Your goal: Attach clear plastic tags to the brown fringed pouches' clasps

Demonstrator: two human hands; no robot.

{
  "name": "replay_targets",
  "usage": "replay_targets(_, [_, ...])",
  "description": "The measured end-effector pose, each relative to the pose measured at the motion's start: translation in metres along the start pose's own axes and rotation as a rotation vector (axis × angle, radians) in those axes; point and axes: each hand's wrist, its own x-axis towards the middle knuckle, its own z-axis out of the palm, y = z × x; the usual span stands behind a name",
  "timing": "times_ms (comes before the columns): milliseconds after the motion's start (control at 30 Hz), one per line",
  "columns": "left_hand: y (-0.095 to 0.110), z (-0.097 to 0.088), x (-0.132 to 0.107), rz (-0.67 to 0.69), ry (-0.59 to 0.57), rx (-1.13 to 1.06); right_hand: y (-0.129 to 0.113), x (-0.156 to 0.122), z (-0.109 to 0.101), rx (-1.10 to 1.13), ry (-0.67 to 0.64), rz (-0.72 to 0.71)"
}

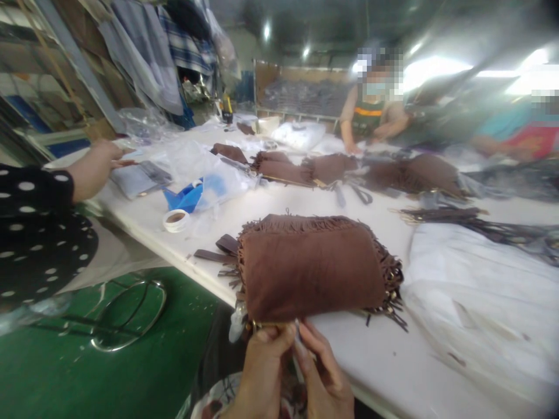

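Note:
A brown suede-like bag [312, 270] with fringed ends lies in front of me at the table's edge. Along its near side runs a gold-toned zipper [273, 323]. My left hand [265, 364] is closed, pinching the bag's near edge by the zipper. My right hand [323, 366] is closed around a slim grey metal tool [299, 340], its tip at the same edge. The tool's exact kind is unclear. Dark straps [220, 247] stick out to the bag's left, and a small clear plastic wrap [237, 323] hangs from its near left corner.
More brown fringed bags [323, 167] lie across the white table [209, 265]. White plastic sheeting [476, 308] is at right. A tape roll [175, 220] and blue piece [186, 196] sit at left. A co-worker's hand [102, 160] reaches in; another person [373, 110] stands opposite.

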Motion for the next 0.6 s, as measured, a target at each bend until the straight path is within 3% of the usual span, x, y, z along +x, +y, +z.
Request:
replay_targets(200, [0.005, 0.002, -0.012, 0.098, -0.029, 0.150, -0.007, 0.005, -0.009, -0.068, -0.111, 0.044])
replay_targets(367, [0.006, 0.001, -0.011, 0.148, -0.066, 0.203, -0.006, 0.005, -0.012, -0.077, -0.184, -0.023])
replay_targets(533, [0.006, -0.001, -0.011, 0.065, -0.117, 0.193, 0.011, -0.004, -0.009, 0.179, -0.087, 0.001])
replay_targets(600, [0.005, -0.002, -0.010, 0.058, -0.119, 0.185, 0.018, -0.008, -0.011, 0.186, -0.044, -0.003])
